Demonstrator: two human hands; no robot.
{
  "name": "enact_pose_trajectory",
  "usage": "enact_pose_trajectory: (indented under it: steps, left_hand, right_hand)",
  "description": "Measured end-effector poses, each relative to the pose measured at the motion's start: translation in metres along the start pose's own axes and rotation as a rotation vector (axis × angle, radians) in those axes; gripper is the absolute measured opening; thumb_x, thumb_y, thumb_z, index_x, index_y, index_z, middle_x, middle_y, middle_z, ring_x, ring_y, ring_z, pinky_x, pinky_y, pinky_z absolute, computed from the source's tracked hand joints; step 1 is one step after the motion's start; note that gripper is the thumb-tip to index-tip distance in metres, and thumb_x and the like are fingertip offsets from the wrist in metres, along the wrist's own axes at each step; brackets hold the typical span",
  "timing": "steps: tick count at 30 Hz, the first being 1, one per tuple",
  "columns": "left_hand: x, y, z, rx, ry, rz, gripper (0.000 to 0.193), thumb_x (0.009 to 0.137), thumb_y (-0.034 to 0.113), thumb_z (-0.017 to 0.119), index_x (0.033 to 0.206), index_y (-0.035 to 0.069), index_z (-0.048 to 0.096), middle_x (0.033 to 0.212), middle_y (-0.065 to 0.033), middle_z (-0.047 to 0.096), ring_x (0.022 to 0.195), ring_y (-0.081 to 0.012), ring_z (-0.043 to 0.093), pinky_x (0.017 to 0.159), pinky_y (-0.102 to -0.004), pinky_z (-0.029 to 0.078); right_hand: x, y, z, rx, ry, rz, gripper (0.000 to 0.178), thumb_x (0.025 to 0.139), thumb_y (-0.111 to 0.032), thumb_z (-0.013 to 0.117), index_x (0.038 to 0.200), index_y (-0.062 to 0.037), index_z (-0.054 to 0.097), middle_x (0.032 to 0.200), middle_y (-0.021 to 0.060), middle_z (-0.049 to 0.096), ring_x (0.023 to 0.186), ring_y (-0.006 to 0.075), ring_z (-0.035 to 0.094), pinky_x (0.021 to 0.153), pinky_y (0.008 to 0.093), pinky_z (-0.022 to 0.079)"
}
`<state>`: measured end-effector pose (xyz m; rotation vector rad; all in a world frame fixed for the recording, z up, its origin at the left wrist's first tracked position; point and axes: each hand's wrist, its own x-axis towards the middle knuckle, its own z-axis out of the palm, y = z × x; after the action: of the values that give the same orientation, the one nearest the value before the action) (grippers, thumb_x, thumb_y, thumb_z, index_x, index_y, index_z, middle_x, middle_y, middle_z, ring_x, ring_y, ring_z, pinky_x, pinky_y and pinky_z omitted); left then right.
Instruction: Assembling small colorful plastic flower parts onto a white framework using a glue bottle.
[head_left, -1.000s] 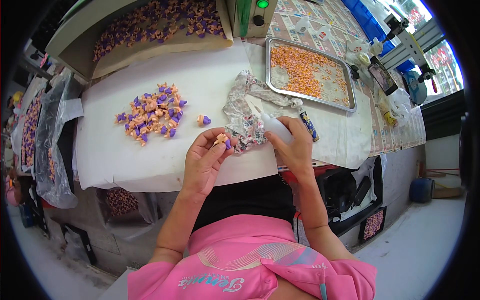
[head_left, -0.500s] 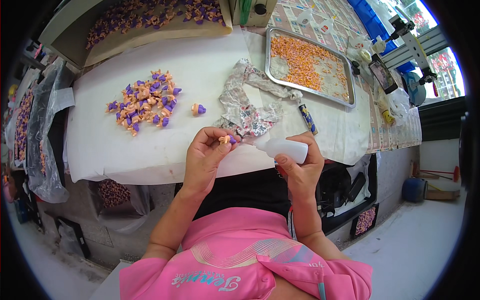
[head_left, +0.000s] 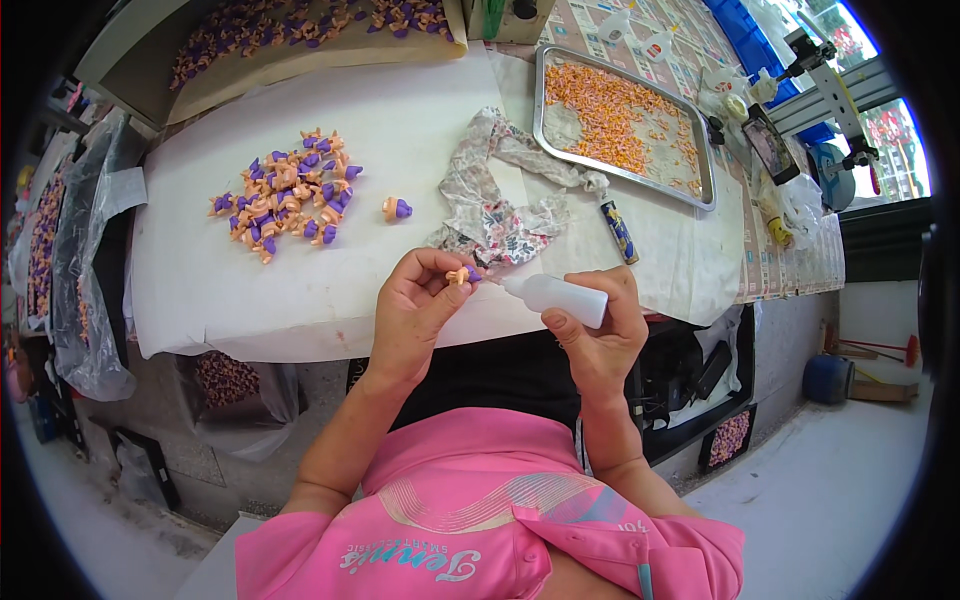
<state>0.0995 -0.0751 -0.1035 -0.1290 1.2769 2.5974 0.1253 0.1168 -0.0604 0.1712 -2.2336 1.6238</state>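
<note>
In the head view, the left hand pinched a small peach-and-purple figure between thumb and fingertips, above the near edge of the table. The right hand gripped a white squeeze bottle, nozzle directed left at the figure's purple end; contact could not be determined. A crumpled cloth lay just beyond the figure. A pile of similar figures lay toward the table's left edge.

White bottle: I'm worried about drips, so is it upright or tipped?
Tipped: the white bottle is held sideways in the right hand, its nozzle pointing toward the peach-and-purple piece in the left hand.
</note>
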Motion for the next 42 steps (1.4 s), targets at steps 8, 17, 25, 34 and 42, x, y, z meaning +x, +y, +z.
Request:
enact_pose_trajectory:
  steps: [8, 17, 25, 34, 42]
  left_hand:
    - [0.001, -0.003, -0.003, 0.000, 0.000, -0.004, 0.019, 0.087, -0.002, 0.065, 0.102, 0.001, 0.055, 0.109, -0.0088, 0.060, 0.098, -0.0113, 0.059, 0.092, -0.0245, 0.048]
    - [0.005, -0.006, -0.004, 0.024, -0.031, 0.004, 0.018, 0.087, -0.003, 0.065, 0.102, 0.001, 0.055, 0.107, -0.0083, 0.060, 0.098, -0.0108, 0.059, 0.090, -0.0240, 0.048]
    - [0.006, -0.009, -0.002, 0.028, -0.010, -0.002, 0.019, 0.087, -0.003, 0.065, 0.103, 0.001, 0.056, 0.107, -0.0083, 0.061, 0.097, -0.0111, 0.059, 0.090, -0.0241, 0.048]
    - [0.006, -0.012, 0.001, 0.053, -0.012, 0.007, 0.018, 0.087, -0.002, 0.065, 0.103, 0.000, 0.056, 0.107, -0.0087, 0.061, 0.097, -0.0111, 0.059, 0.090, -0.0239, 0.048]
    - [0.010, -0.018, 0.026, 0.047, 0.004, -0.041, 0.019, 0.087, -0.006, 0.061, 0.103, 0.002, 0.054, 0.109, -0.0115, 0.061, 0.102, -0.0186, 0.061, 0.094, -0.0321, 0.050]
  right_hand:
    - [-0.002, 0.001, 0.000, -0.020, -0.005, 0.006, 0.039, 0.074, -0.021, 0.084, 0.101, -0.0007, 0.065, 0.090, 0.0025, 0.053, 0.078, 0.0104, 0.052, 0.068, 0.0222, 0.042]
    - [-0.002, 0.007, -0.002, -0.052, -0.023, 0.009, 0.038, 0.074, -0.021, 0.084, 0.100, -0.0007, 0.066, 0.090, 0.0027, 0.053, 0.077, 0.0101, 0.052, 0.068, 0.0220, 0.042]
    - [-0.001, 0.011, -0.006, -0.025, -0.015, 0.042, 0.038, 0.073, -0.019, 0.084, 0.100, 0.0000, 0.065, 0.091, 0.0030, 0.053, 0.077, 0.0098, 0.054, 0.066, 0.0214, 0.043]
    - [0.001, 0.014, -0.013, 0.050, 0.007, 0.120, 0.031, 0.079, -0.013, 0.079, 0.101, 0.0009, 0.062, 0.092, 0.0025, 0.052, 0.080, 0.0098, 0.055, 0.069, 0.0217, 0.045]
    - [0.031, 0.057, -0.026, 0.053, 0.007, 0.215, 0.029, 0.088, -0.007, 0.067, 0.110, -0.0003, 0.051, 0.096, 0.0045, 0.056, 0.087, 0.0104, 0.057, 0.075, 0.0240, 0.048]
